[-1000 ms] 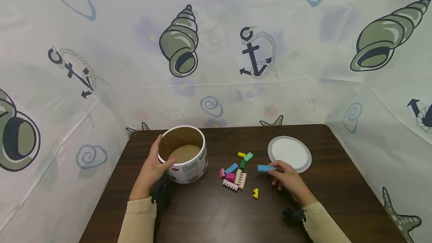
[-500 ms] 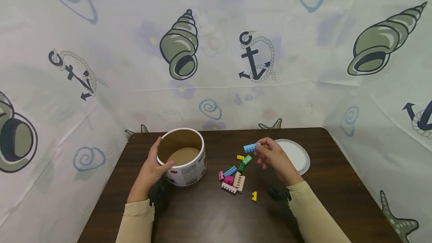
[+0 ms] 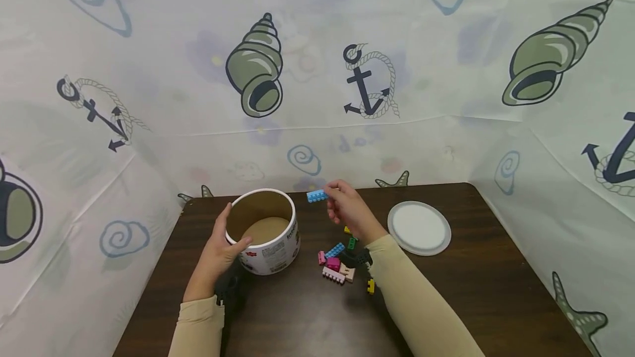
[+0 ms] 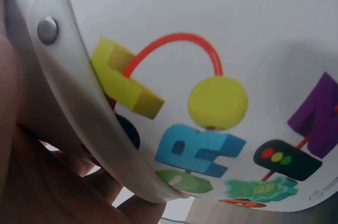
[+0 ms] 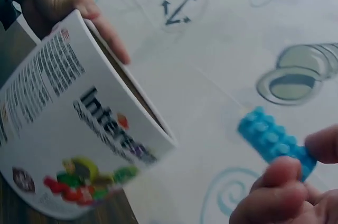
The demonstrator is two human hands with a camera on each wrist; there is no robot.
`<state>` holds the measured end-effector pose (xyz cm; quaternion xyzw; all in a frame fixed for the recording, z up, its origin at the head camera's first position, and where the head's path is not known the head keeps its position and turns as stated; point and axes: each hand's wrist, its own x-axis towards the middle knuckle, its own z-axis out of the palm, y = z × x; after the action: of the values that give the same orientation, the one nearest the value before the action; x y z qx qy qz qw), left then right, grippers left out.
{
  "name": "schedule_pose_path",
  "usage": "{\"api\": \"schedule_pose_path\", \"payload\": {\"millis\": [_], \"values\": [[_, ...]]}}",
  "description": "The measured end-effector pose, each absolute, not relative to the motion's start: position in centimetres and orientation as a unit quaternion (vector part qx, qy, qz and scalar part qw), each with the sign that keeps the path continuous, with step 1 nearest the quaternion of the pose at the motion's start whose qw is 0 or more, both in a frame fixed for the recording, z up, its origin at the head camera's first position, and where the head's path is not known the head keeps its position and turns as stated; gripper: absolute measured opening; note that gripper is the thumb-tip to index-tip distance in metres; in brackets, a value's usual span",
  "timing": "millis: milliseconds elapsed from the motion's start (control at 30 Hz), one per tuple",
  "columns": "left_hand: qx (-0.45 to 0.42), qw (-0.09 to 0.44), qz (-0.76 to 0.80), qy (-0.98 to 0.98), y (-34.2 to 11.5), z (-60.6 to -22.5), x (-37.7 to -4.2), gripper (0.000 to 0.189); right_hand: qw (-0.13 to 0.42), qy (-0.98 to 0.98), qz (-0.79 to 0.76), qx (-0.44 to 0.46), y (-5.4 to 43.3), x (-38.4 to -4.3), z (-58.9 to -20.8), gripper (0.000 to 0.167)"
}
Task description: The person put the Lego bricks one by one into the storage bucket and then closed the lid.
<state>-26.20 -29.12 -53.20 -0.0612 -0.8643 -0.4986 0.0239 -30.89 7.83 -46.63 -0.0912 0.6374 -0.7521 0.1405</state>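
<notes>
My left hand [image 3: 214,257] grips the near left side of a white round tub [image 3: 273,255], thumb over the rim. The tub leans a little, and its inside shows a bare bottom. In the left wrist view, a white strap handle [image 4: 84,92] crosses its printed wall. My right hand [image 3: 351,209] pinches a light blue toy building brick [image 5: 274,139] by one end between thumb and fingers. That brick is up in the air, just right of the tub's rim. Below my right wrist lie several bricks, among them a blue brick [image 3: 334,250] and a pale pink brick [image 3: 334,275].
A white round lid [image 3: 419,227] lies on the dark wooden table [image 3: 476,269] at the right. A yellow brick [image 3: 371,286] sits near my right sleeve. My right forearm hides part of the brick pile. A printed curtain [image 3: 317,70] stands behind the table.
My right hand has carried the blue brick left and upward, from beside the lid to near the tub. My left hand keeps its grip on the tub.
</notes>
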Motion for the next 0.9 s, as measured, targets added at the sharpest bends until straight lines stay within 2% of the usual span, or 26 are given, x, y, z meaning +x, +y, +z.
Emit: {"api": "schedule_pose_path", "payload": {"millis": [133, 333, 533, 900], "values": [[-0.064, 0.025, -0.495, -0.866, -28.9, -53.3, -26.3, 0.116, 0.142, 0.616, -0.769, -0.095, 5.0, -31.8, -46.4, 0.017], [-0.054, 0.022, -0.486, -0.872, -28.8, -53.1, -26.0, 0.115, 0.150, 0.582, -0.791, -0.116, -0.1, -33.4, -45.5, 0.018], [-0.056, 0.023, -0.496, -0.866, -29.0, -53.1, -25.7, 0.114, 0.159, 0.553, -0.807, -0.132, -4.9, -34.5, -45.8, 0.009], [-0.069, 0.025, -0.504, -0.860, -29.2, -53.2, -25.8, 0.113, 0.155, 0.563, -0.798, -0.151, -6.2, -34.5, -47.5, 0.021]]}}
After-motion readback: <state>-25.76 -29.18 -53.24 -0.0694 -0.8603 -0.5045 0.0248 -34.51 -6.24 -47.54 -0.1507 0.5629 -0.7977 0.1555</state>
